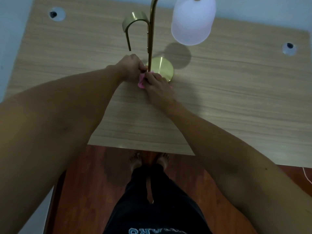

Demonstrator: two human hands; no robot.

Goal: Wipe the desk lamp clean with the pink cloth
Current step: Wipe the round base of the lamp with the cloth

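lamp base [164, 67]: brass-coloured metal, polished, with a bright streak of reflected light across the round plate
lamp stem [151, 39]: the same glossy golden metal, smooth and thin
curved arm [133, 21]: a flat band of brushed-looking gold metal, shiny at the bend
lamp shade [192, 21]: frosted white, matt and smooth; glass or plastic, I can't tell which
cloth [141, 81]: soft pink fabric, crumpled, dull
tabletop [228, 92]: pale wood-grain surface, smooth, with a low sheen
floor [94, 174]: reddish-brown wood boards, slightly glossy
trousers [157, 196]: dark matt fabric
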